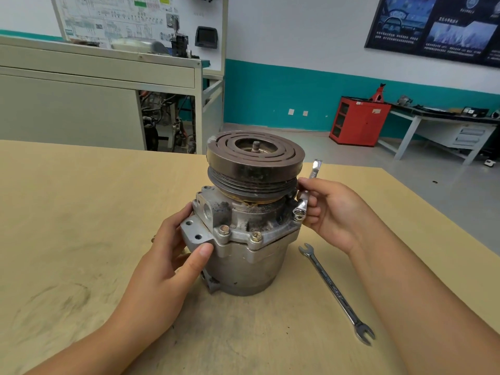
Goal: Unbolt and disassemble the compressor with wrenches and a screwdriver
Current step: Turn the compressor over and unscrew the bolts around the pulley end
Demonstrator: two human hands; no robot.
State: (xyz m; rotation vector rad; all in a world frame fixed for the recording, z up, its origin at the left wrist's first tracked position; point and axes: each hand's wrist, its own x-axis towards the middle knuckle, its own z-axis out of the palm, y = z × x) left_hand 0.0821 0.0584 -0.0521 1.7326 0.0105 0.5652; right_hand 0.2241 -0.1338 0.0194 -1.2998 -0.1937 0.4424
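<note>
The compressor [243, 239] stands upright on the table [81, 212], pulley uppermost; my left hand [173, 255] clasps its side bracket, probably to stop it turning; my right hand [330, 212] grips a wrench [311, 182] seated on a flange bolt [299, 213]; a spare wrench [335, 290] lies just beside.

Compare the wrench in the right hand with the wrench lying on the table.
The held silver wrench, gripped by the right hand, stands nearly upright. The long silver open-ended wrench lies flat on the tan wooden table, untouched. The held one's lower end sits on a bolt of the grey metal compressor, while the long one lies apart from it. The hand hides much of the held one, whereas the long one shows whole. Both are shiny silver metal.
</note>
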